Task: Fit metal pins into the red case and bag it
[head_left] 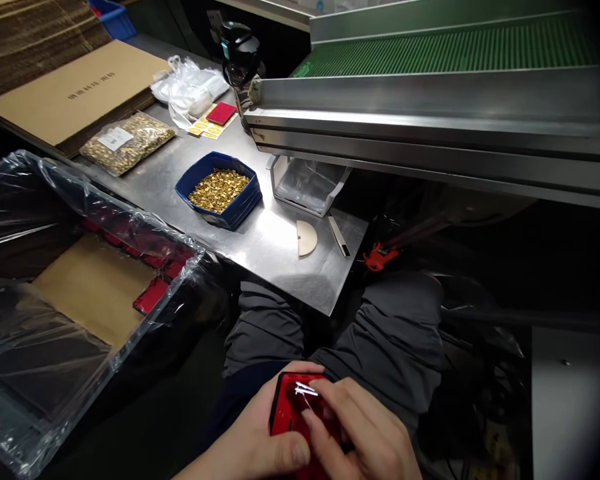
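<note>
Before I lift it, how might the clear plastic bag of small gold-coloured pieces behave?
The bag is probably heavy for its size, packed with metallic-looking pieces. It would likely sag, since its plastic looks soft and creased. Rolling seems unlikely: it lies broad and low.

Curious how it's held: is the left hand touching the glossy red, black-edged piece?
Touching. In the head view, the left hand has its thumb over the glossy red, black-edged piece, no gap showing.
</note>
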Demonstrator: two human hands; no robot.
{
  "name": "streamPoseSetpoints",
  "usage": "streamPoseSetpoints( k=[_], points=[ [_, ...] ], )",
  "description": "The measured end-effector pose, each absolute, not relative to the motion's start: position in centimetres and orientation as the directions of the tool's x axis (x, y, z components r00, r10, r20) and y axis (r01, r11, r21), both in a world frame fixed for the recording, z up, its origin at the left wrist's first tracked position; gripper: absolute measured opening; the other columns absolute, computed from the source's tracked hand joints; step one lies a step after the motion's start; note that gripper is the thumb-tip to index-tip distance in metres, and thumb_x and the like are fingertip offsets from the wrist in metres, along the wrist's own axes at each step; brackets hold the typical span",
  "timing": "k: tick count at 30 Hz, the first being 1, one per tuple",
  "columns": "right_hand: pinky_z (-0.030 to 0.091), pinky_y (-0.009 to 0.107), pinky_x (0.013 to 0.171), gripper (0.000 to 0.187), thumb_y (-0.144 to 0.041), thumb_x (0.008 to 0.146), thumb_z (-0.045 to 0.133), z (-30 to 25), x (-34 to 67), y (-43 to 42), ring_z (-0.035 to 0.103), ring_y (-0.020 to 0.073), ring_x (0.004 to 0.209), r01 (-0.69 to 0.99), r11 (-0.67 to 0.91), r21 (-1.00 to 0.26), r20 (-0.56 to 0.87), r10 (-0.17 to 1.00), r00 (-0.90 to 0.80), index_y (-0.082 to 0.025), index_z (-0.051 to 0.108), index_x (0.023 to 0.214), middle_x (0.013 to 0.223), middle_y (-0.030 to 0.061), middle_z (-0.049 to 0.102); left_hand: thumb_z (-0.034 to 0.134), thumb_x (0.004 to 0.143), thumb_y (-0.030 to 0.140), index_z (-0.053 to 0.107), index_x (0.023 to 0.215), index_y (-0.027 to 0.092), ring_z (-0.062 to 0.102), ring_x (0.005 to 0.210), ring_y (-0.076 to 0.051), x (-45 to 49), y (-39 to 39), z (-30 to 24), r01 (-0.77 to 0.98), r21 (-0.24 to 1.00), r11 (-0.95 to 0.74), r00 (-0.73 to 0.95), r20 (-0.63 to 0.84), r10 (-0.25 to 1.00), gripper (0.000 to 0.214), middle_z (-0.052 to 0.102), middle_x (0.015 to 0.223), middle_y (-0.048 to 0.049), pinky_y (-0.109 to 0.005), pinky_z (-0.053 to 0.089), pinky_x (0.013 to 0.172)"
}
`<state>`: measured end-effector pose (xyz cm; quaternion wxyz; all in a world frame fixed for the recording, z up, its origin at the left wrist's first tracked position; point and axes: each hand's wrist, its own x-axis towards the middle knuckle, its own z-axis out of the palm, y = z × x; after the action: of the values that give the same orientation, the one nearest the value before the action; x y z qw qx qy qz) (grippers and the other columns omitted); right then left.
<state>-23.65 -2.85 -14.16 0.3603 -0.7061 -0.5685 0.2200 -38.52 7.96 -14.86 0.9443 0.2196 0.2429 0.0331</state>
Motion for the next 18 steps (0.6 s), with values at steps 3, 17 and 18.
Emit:
streamPoseSetpoints(
  k=[3, 17, 18],
  points=[
    [0.053, 0.029, 0.057, 0.028, -0.016, 0.093, 0.063, -14.1, -23.6, -2.8, 0.063, 0.0165, 0.064, 0.66, -0.082, -0.747, 0.105, 0.965, 0.239, -0.019, 0.061, 0.12, 0.078, 0.0024, 0.065, 0.086, 0.074, 0.052, 0.047, 0.137, 0.027, 0.063, 0.118, -0.032, -38.4, 7.8, -14.9, 0.047, 0.437, 0.898, 0.867, -0.465, 0.181, 0.079, 0.063, 0.122, -0.0094, -0.045, 0.045, 0.102],
    [0.054, 0.031, 0.057, 0.026, -0.015, 0.095, 0.059, -13.9, -23.0, -3.3, 0.063, 0.0182, 0.065, 0.747, -0.036, -0.664, 0.117, 0.982, 0.15, -0.015, 0.062, 0.12, 0.078, 0.005, 0.066, 0.086, 0.075, 0.049, 0.043, 0.138, 0.029, 0.062, 0.116, -0.029, -38.7, 7.4, -16.0, 0.087, 0.489, 0.868, 0.882, -0.443, 0.161, 0.078, 0.062, 0.126, -0.0095, -0.042, 0.046, 0.099],
    [0.054, 0.03, 0.057, 0.025, -0.016, 0.095, 0.059, -13.8, -23.0, -3.2, 0.063, 0.0182, 0.065, 0.75, -0.037, -0.661, 0.118, 0.981, 0.153, -0.015, 0.062, 0.119, 0.077, 0.0051, 0.066, 0.086, 0.075, 0.049, 0.043, 0.138, 0.029, 0.062, 0.116, -0.029, -38.6, 7.4, -16.0, 0.098, 0.49, 0.866, 0.88, -0.449, 0.155, 0.079, 0.061, 0.127, -0.0094, -0.043, 0.045, 0.099]
  ],
)
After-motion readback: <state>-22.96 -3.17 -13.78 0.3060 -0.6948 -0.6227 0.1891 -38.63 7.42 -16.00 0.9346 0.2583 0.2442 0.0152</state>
